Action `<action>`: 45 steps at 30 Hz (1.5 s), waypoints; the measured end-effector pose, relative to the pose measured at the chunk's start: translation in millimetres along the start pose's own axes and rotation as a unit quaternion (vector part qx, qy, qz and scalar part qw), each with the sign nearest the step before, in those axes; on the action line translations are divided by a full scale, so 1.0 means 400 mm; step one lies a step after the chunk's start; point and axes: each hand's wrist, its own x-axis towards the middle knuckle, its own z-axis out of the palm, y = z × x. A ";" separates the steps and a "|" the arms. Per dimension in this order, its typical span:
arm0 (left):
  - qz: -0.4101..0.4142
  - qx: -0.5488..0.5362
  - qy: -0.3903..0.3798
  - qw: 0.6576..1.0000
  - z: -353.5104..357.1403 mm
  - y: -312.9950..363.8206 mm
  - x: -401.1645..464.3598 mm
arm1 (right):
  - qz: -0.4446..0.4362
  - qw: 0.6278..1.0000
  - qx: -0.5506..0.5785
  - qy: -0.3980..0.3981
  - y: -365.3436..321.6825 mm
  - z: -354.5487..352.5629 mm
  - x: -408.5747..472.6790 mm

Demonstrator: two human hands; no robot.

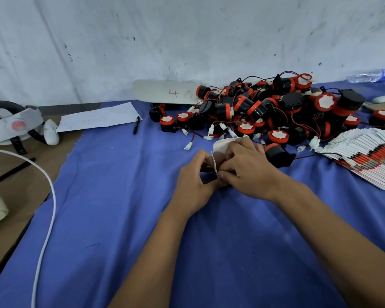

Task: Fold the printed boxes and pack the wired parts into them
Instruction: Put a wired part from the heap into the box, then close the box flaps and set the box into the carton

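A small white printed box [220, 147] sits on the blue cloth [125, 207] at the middle, partly folded, with a flap standing up. My left hand [195, 181] grips its near left side, fingers curled around the flap edge. My right hand [245, 167] covers the box from the right and pinches the flap with curled fingers. Most of the box is hidden under both hands. Behind them lies a heap of black and red wired parts [265, 110] with white connectors. A fanned stack of flat printed boxes [369, 158] lies at the right.
A white sheet of paper [98, 117] and a black pen [136, 125] lie at the back left. A board marked 46 [167, 91] leans against the wall. A headset [13, 125] and a white cable [47, 218] occupy the left. A water bottle [371, 76] lies at the far right.
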 end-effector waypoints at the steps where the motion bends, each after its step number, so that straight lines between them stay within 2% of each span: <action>1: 0.006 -0.003 -0.005 1.000 -0.001 0.001 -0.001 | 0.005 1.000 -0.013 -0.006 -0.001 -0.002 0.000; 5: 0.011 -0.013 -0.011 1.000 -0.002 0.007 0.001 | 0.012 0.999 -0.023 -0.028 0.004 -0.012 -0.001; 9: 0.010 -0.024 -0.005 1.000 -0.006 0.012 -0.002 | 0.012 0.997 0.048 0.064 0.015 -0.004 -0.013; 11: 0.012 -0.027 -0.005 1.000 -0.006 0.011 -0.004 | 0.009 0.996 0.042 0.081 0.016 0.005 -0.021; 15: 0.007 -0.024 -0.006 1.000 -0.005 0.015 -0.004 | 0.018 1.000 -0.010 0.009 0.024 -0.001 -0.015; 17: 0.007 -0.029 -0.009 1.000 -0.006 0.016 -0.005 | 0.014 1.000 0.010 0.013 0.027 -0.010 -0.011; 19: 0.006 -0.037 -0.010 0.999 -0.009 0.015 -0.006 | 0.015 0.986 0.110 0.127 0.031 -0.007 -0.020; 21: 0.005 -0.035 -0.010 0.999 -0.012 0.015 -0.005 | 0.043 0.940 0.178 0.288 0.037 0.004 -0.034; 23: 0.001 -0.027 -0.010 1.000 -0.010 0.018 -0.007 | 0.108 0.901 0.235 0.347 0.042 0.019 -0.042; 25: -0.001 -0.024 -0.009 1.000 -0.009 0.019 -0.009 | 0.161 0.889 0.279 0.325 0.046 0.041 -0.042; 27: -0.005 -0.017 -0.011 1.000 -0.012 0.015 -0.009 | 0.168 0.895 0.282 0.303 0.048 0.063 -0.045; 34: 0.003 0.062 -0.006 0.998 0.005 0.013 -0.007 | 0.092 0.920 0.210 0.319 0.066 0.080 -0.067; 37: -0.014 0.064 0.005 0.998 0.018 0.020 -0.009 | 0.059 0.922 0.238 0.299 0.049 0.089 -0.065; 41: 0.005 0.136 0.027 0.990 0.024 0.021 -0.006 | 0.081 0.907 0.316 0.266 0.044 0.092 -0.067; 45: -0.033 0.060 0.057 0.996 0.028 0.034 -0.006 | 0.119 0.883 0.359 0.276 0.042 0.091 -0.064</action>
